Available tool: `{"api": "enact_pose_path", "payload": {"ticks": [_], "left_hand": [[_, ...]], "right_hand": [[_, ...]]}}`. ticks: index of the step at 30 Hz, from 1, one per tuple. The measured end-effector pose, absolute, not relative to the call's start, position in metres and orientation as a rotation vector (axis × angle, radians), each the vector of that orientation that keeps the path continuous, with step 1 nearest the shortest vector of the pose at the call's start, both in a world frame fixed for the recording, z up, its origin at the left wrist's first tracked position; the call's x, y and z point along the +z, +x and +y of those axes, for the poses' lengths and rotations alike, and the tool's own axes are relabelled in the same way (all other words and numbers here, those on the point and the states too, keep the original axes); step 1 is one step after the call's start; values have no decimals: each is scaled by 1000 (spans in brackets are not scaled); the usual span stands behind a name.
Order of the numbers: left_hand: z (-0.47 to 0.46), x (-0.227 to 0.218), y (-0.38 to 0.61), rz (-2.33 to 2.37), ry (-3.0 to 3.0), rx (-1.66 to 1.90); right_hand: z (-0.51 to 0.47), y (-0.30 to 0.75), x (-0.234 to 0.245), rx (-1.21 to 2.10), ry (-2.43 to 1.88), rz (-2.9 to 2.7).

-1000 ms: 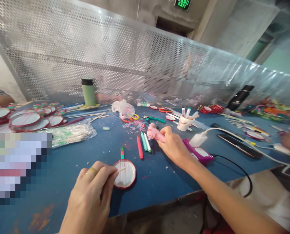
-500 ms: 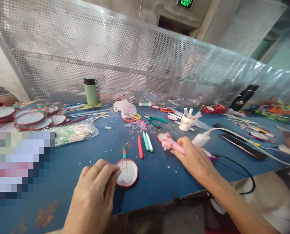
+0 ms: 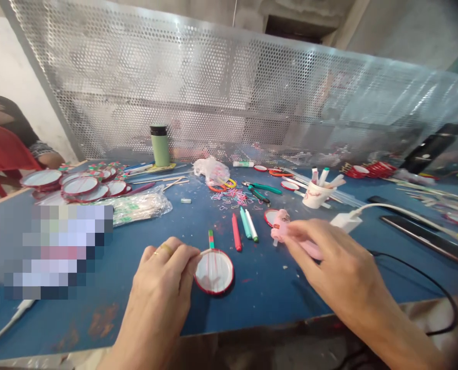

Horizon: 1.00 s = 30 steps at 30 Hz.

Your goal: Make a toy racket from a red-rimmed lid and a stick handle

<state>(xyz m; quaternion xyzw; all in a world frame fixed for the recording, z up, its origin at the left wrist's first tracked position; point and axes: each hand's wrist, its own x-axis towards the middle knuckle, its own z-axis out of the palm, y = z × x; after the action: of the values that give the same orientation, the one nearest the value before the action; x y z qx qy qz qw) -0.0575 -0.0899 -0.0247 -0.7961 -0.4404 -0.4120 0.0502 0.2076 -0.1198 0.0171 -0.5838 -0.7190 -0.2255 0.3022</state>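
Observation:
My left hand (image 3: 163,288) pinches a thin pale stick (image 3: 205,252) at the upper left rim of a round, red-rimmed white disc (image 3: 214,272). Fine strings run across the disc, and a short green-and-red strip (image 3: 211,239) sticks out from its far side. My right hand (image 3: 337,262) has its thumb and fingers closed around a pink glue gun (image 3: 309,249), whose nozzle points down over the table. Behind the gun lies another red-rimmed disc (image 3: 270,218), partly covered. Between the hands are a red marker (image 3: 236,232), a teal marker (image 3: 245,223) and a white marker (image 3: 252,226).
A paper cup (image 3: 317,195) of markers, pliers (image 3: 265,188) and scattered paper clips (image 3: 232,197) lie further back. At left are stacked red-rimmed discs (image 3: 80,185), bagged sticks (image 3: 140,205) and a green tumbler (image 3: 160,146). A dark phone (image 3: 425,239) and cables lie at right.
My left hand has drawn the stick from over the disc's middle to its rim. My right hand has shifted its grip toward the glue gun's front end. The view has turned left.

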Motion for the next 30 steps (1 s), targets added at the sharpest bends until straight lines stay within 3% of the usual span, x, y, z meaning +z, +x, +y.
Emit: {"api": "enact_pose_path", "payload": {"ticks": [9,16,22,30], "left_hand": [[-78,-32,-67,-1464,-2343,-1117],[-79,-32,-70,-1523,-2395,-1103],[-77,-21,-66,-1505,-2445,-1026],[-58,26,-77,-1450,-2457,-832]], "right_hand": [[-53,141,40,-11,-1750,-2198],[-61,125,28,-103,-1770,-2243],[-52,130,34,130,-1515,-2156],[-26,125,19,-5,-1787,-2383]]}}
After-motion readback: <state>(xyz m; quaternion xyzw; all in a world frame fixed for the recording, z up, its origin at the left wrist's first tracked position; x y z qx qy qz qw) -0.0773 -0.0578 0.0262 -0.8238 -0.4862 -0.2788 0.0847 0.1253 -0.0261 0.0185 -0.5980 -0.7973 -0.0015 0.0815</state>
